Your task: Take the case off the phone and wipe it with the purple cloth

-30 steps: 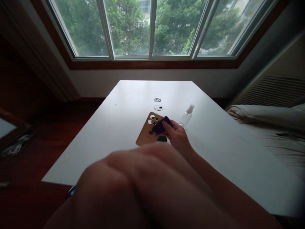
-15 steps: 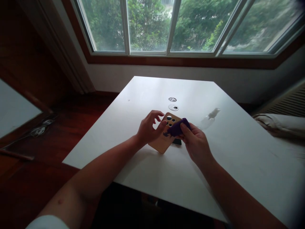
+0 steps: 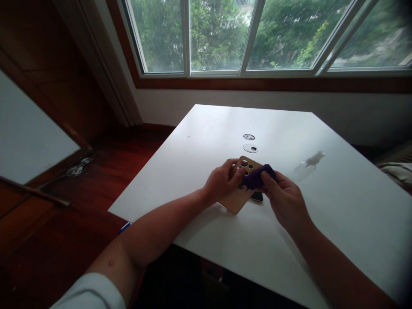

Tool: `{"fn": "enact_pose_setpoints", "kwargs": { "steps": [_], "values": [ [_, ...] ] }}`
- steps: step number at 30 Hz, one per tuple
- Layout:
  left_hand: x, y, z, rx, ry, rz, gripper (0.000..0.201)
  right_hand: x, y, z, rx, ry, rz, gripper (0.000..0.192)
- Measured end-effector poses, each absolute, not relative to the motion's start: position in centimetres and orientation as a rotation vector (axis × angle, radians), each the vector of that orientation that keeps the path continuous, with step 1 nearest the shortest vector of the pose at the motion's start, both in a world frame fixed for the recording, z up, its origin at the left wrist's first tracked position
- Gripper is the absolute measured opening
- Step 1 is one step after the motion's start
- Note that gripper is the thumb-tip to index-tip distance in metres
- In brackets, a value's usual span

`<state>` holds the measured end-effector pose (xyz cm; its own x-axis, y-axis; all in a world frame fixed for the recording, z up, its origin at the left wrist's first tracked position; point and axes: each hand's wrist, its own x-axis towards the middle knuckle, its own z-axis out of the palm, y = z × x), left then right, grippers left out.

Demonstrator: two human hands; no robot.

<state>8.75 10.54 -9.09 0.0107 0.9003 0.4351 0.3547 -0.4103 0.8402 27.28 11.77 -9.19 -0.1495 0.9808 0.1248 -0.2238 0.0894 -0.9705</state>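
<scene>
- Left hand (image 3: 222, 180): grip closed on the flat tan phone case with round camera holes (image 3: 236, 199), thumb on the face, seemingly to steady it. Fingers behind the case hidden.
- Right hand (image 3: 286, 197): grip closed on a dark purple, soft-looking cloth (image 3: 259, 177), pinched by thumb; cloth overlapped the case's upper face, likely to press or rub there. Material not certain; whether fingers also touched the case, couldn't tell.
- Case sat between both hands, tilted, over the table's near half, probably for a clear view; lower corner touching the table or not, unclear.
- Black flat slab, probably a phone (image 3: 257, 196), lay behind the case, mostly covered.
- Clear spray bottle (image 3: 309, 165) was on the white table (image 3: 154, 189), right and beyond, perhaps for easy reach; outline washed out.
- Two flat round pieces (image 3: 250, 148) beyond the case: too small to identify.
</scene>
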Motion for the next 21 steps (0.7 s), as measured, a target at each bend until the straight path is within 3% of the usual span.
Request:
{"fn": "enact_pose_setpoints", "kwargs": {
  "steps": [10,14,18,21],
  "values": [
    [9.8,10.3,-8.9,1.444,1.148,1.507,0.038,27.2,11.6,-8.8,-0.94,-1.331,1.331,0.043],
    [9.9,10.1,-8.6,1.415,1.132,1.505,0.036,27.4,11.4,-8.6,-0.944,-1.369,1.182,0.046],
    [9.8,9.9,-8.4,1.435,1.152,1.487,0.037,27.7,11.3,-8.8,-0.962,-1.418,0.923,0.068],
    [9.8,9.9,-8.6,1.405,1.124,1.48,0.037,27.6,11.3,-9.0,-1.003,-1.432,0.908,0.064]
  ]
}}
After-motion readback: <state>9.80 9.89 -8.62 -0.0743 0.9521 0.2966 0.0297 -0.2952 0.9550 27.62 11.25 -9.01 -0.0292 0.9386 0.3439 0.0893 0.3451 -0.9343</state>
